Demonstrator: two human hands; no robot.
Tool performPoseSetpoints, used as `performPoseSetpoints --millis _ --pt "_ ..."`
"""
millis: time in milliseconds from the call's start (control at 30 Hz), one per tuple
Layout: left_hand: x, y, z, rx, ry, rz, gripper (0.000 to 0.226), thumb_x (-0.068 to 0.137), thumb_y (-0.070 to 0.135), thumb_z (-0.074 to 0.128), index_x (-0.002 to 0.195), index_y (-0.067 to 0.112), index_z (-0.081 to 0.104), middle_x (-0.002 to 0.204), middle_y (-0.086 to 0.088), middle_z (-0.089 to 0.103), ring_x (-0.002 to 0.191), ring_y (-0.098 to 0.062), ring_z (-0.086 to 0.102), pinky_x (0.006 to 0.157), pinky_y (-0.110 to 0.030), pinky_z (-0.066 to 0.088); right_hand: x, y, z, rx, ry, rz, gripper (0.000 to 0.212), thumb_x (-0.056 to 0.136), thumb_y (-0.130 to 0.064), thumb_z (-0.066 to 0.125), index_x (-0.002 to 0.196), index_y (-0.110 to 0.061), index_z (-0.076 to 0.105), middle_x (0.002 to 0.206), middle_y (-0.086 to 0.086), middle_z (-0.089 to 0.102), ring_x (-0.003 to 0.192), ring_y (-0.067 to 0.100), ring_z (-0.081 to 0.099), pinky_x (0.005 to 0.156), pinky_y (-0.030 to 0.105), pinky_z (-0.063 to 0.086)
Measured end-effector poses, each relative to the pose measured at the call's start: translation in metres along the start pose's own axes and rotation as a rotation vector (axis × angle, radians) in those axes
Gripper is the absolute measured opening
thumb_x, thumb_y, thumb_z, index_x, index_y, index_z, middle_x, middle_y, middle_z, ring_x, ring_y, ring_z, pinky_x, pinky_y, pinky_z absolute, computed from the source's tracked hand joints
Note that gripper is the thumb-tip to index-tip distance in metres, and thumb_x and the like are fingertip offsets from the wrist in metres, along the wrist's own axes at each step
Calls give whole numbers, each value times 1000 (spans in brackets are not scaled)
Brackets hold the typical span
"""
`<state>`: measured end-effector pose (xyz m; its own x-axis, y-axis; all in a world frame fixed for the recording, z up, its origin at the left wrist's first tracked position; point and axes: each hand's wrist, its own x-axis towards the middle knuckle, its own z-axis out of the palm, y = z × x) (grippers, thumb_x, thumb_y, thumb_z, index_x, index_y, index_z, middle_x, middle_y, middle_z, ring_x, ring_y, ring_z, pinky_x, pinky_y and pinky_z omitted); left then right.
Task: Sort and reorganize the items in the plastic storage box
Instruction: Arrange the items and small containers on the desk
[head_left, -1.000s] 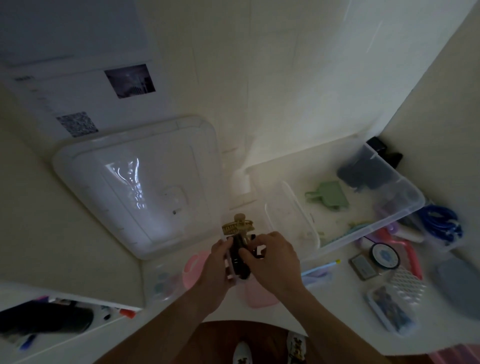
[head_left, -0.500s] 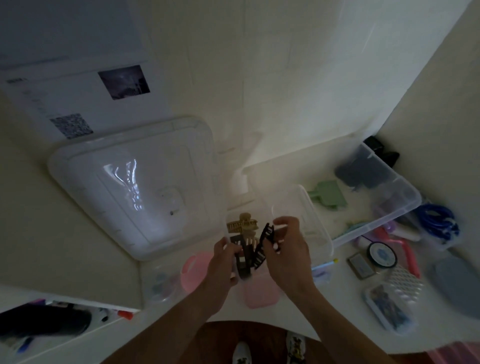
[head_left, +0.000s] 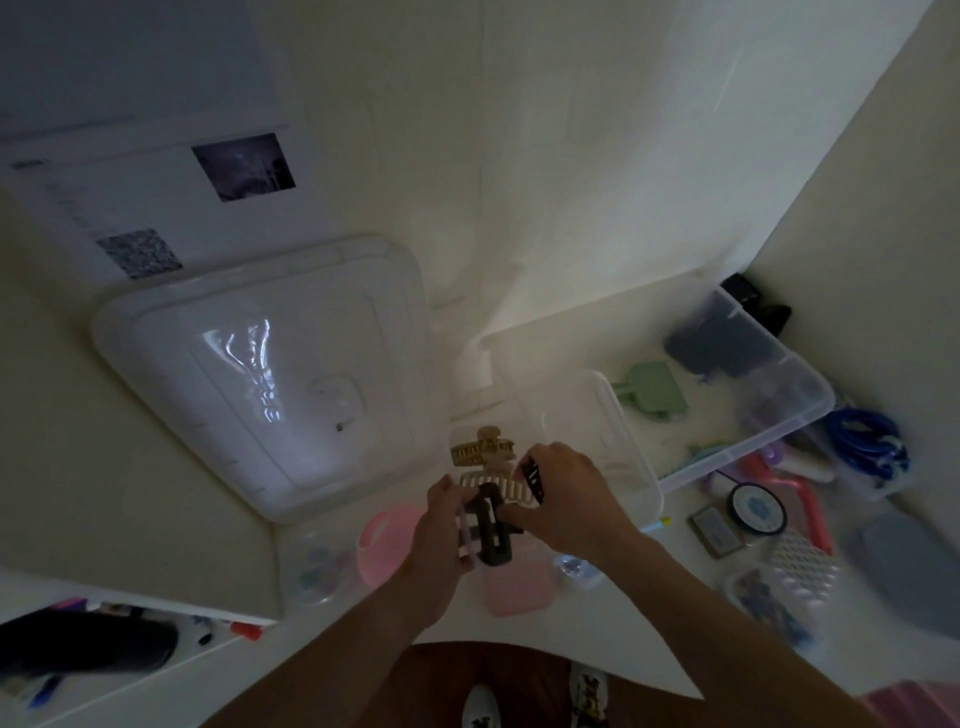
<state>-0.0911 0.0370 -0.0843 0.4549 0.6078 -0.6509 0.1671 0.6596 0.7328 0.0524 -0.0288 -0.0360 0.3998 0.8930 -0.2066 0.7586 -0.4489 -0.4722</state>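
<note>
My left hand grips a dark rectangular hair clip together with a pale pink one, just above the table's front. My right hand pinches a small black toothed clip over a small clear organizer tray. A cream comb-like clip and a gold claw clip lie in the tray's left part. The large clear storage box stands at the right with a green item and dark things inside.
The box's clear lid lies upside down at the left. Pink containers sit by my left wrist. To the right lie a blue cord, a round tin, a pink tool and small packets.
My right hand has pulled the black toothed clip away from the bundle in my left hand and moved it right, over the small tray. A cream clip now shows in the tray.
</note>
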Motion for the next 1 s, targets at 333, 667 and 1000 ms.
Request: performPoseSetpoints --millis 333,667,1000 --pt "-3 0 -1 -89 17 9 49 96 41 59 140 24 46 117 -11 70 103 -39 69 90 -62 53 -8 -1 10 -113 93 -241 26 79 -24 67 104 -17 63 95 3 64 89 24 54 69 26 32" --pt "-6 1 2 11 -32 57 65 81 54 60 137 24 49 122 -13 65 103 -34 70 93 -65 48 -12 -4 -2 -113 -147 -436 39 78 -27 76 115 -25 63 106 -6 65 92 14 59 72 9 33" --pt "4 16 8 51 11 49 69 73 42 56 139 26 44 119 -10 64 108 -34 68 96 -53 46 -10 11 -104 223 277 -171 18 76 -28 80 91 -31 71 78 -24 68 72 -2 64 71 12 48"
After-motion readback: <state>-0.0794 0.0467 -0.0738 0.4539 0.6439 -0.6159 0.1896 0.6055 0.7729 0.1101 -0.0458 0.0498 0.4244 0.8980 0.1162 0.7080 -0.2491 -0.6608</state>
